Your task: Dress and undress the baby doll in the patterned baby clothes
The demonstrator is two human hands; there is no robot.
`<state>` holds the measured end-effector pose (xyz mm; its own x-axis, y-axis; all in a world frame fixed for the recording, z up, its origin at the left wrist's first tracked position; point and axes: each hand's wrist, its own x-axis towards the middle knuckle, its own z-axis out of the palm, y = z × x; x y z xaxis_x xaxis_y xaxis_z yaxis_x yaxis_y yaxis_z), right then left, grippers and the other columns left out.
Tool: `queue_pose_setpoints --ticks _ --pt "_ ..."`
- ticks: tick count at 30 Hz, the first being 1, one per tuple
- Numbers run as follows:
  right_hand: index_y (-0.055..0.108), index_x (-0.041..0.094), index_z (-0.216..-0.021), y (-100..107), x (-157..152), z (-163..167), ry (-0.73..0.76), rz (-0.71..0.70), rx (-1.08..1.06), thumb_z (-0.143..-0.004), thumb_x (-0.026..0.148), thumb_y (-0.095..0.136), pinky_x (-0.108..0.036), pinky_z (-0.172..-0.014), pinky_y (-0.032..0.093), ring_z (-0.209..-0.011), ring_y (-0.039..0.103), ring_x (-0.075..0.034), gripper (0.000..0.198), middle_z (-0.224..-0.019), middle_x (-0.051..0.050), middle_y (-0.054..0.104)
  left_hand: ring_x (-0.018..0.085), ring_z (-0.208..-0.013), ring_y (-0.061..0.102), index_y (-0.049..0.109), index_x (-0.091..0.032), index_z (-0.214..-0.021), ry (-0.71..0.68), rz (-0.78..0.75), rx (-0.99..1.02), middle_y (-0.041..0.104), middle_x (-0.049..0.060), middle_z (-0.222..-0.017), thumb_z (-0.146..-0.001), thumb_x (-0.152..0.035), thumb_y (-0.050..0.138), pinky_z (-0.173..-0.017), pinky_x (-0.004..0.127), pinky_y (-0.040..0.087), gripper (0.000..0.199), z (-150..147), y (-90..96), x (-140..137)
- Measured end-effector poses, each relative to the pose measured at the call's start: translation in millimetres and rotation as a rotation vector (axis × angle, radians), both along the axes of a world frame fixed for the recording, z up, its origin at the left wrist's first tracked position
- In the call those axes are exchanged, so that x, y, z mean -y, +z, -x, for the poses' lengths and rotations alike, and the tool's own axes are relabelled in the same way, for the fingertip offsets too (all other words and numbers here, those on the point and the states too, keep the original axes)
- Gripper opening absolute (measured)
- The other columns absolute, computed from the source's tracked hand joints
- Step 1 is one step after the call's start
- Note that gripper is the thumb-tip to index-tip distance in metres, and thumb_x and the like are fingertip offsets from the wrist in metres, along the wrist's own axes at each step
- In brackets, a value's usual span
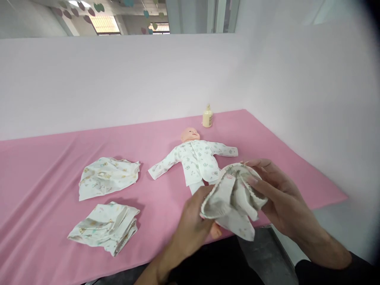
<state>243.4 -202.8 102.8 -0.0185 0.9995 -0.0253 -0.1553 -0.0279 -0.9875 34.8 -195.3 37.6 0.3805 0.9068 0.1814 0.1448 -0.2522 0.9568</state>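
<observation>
- Over the near edge of the pink table, I hold up a bunched white patterned cloth.
- My left hand is closed on its left side.
- My right hand pinches its right rim, thumb inside.
- Beyond it, a doll lies in a printed shirt.

Got a white, faintly printed cloth here, all bunched up and curled open, held between left hand and right hand, drooping at the bottom.
</observation>
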Motion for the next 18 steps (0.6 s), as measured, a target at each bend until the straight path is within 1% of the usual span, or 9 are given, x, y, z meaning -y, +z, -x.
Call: queue_pose_setpoints --ticks 1,2,4,7,10,12,15,16,18 --pt "0.059 0.03 -0.115 0.7 0.8 -2.7 -0.008 -0.023 0.022 -0.09 0.043 0.067 -0.024 -0.054 0.051 -0.069 0.061 -0.014 0.03 -0.088 -0.002 0.064 0.02 -0.095 0.068 0.065 -0.026 -0.123 0.012 -0.003 0.045 0.07 0.006 -0.112 -0.095 -0.036 0.06 -0.084 0.032 0.057 0.03 6.9 3.6 -8.3" --pt "0.061 0.03 -0.115 0.4 1.4 -6.4 -0.02 -0.039 0.045 -0.09 0.043 0.067 -0.023 -0.054 0.051 -0.07 0.061 -0.015 0.029 -0.091 -0.002 0.066 0.018 -0.089 0.068 0.068 -0.023 -0.117 0.034 -0.005 0.086 0.071 0.006 -0.105 -0.096 -0.036 0.059 -0.077 0.029 0.057 0.027 14.9 7.1 -15.6" --pt "0.063 0.03 -0.114 -2.3 2.2 -15.4 -0.042 -0.042 0.089 -0.089 0.043 0.068 -0.023 -0.051 0.049 -0.071 0.062 -0.015 0.028 -0.094 -0.003 0.067 0.017 -0.085 0.068 0.069 -0.019 -0.111 0.116 -0.007 0.14 0.071 0.006 -0.098 -0.094 -0.038 0.062 -0.07 0.025 0.055 0.026 31.6 13.5 -25.8" --pt "0.066 0.03 -0.111 -7.0 2.1 -28.3 -0.039 -0.011 0.127 -0.088 0.043 0.07 -0.023 -0.049 0.047 -0.073 0.063 -0.017 0.027 -0.096 -0.004 0.067 0.018 -0.09 0.068 0.07 -0.019 -0.108 0.206 -0.014 0.161 0.071 0.007 -0.103 -0.089 -0.038 0.068 -0.07 0.023 0.055 0.026 50.9 23.0 -30.9" --pt "0.067 0.029 -0.104 -2.6 2.4 -35.4 -0.058 -0.002 0.125 -0.086 0.042 0.072 -0.023 -0.048 0.047 -0.071 0.062 -0.016 0.023 -0.094 -0.003 0.066 0.019 -0.093 0.069 0.071 -0.021 -0.112 0.193 -0.05 0.114 0.07 0.009 -0.11 -0.087 -0.037 0.07 -0.067 0.023 0.055 0.029 61.2 38.2 -30.9" --pt "0.068 0.029 -0.103 7.9 5.0 -35.6 -0.107 -0.012 0.129 -0.084 0.041 0.075 -0.022 -0.044 0.045 -0.066 0.06 -0.014 0.023 -0.093 -0.002 0.066 0.02 -0.09 0.069 0.072 -0.021 -0.112 0.172 -0.095 0.047 0.071 0.009 -0.11 -0.085 -0.036 0.072 -0.065 0.023 0.055 0.031 66.2 53.9 -32.0" --pt "0.068 0.03 -0.1 30.9 13.6 -29.5 -0.22 -0.056 0.165 -0.082 0.039 0.076 -0.02 -0.037 0.038 -0.057 0.054 -0.011 0.022 -0.087 0.0 0.064 0.024 -0.092 0.07 0.076 -0.02 -0.1 0.151 -0.147 -0.081 0.073 0.009 -0.102 -0.077 -0.041 0.077 -0.073 0.03 0.058 0.031 75.1 82.9 -37.5" --pt "0.069 0.03 -0.099 38.9 17.3 -26.4 -0.292 -0.094 0.18 -0.082 0.038 0.076 -0.02 -0.036 0.037 -0.055 0.053 -0.011 0.02 -0.084 0.0 0.063 0.024 -0.09 0.07 0.077 -0.019 -0.095 0.147 -0.153 -0.124 0.074 0.009 -0.097 -0.075 -0.044 0.077 -0.074 0.031 0.058 0.032 78.2 92.7 -39.8" --pt "0.069 0.029 -0.096 53.9 23.8 -20.1 -0.417 -0.201 0.218 -0.083 0.036 0.074 -0.021 -0.037 0.038 -0.056 0.054 -0.012 0.016 -0.081 0.0 0.063 0.022 -0.078 0.069 0.076 -0.017 -0.088 0.119 -0.164 -0.202 0.073 0.007 -0.084 -0.074 -0.051 0.075 -0.067 0.031 0.056 0.037 83.1 110.4 -43.1"
